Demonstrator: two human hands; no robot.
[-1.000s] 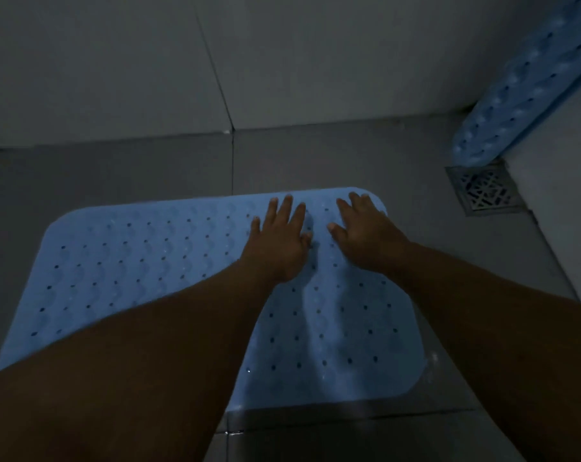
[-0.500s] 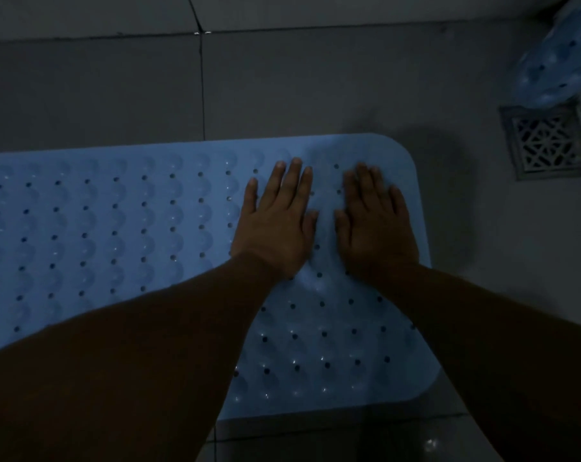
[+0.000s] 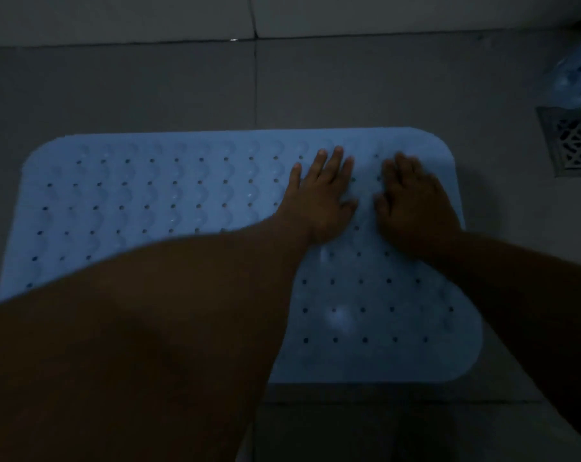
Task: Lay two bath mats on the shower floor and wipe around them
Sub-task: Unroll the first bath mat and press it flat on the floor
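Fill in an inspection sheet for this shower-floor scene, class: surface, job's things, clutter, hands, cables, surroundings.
Surface: grey tiled floor, dimly lit.
Job's things: blue bath mat lies flat on the floor; second mat at the right edge, blurred, not laid flat.
Clutter: nothing seen.
Hands: left hand and right hand rest palm-down on the flat mat's right part, fingers straight.
Cables: nothing seen.
Surroundings: floor drain right of the mat; pale wall tiles beyond.

Single head-worn view, looking forward and steeply down, close over the blue mat [image 3: 169, 201] on the shower floor [image 3: 149, 91]. Wall base crosses the top edge; floor drain [image 3: 572, 141] cut by the right.
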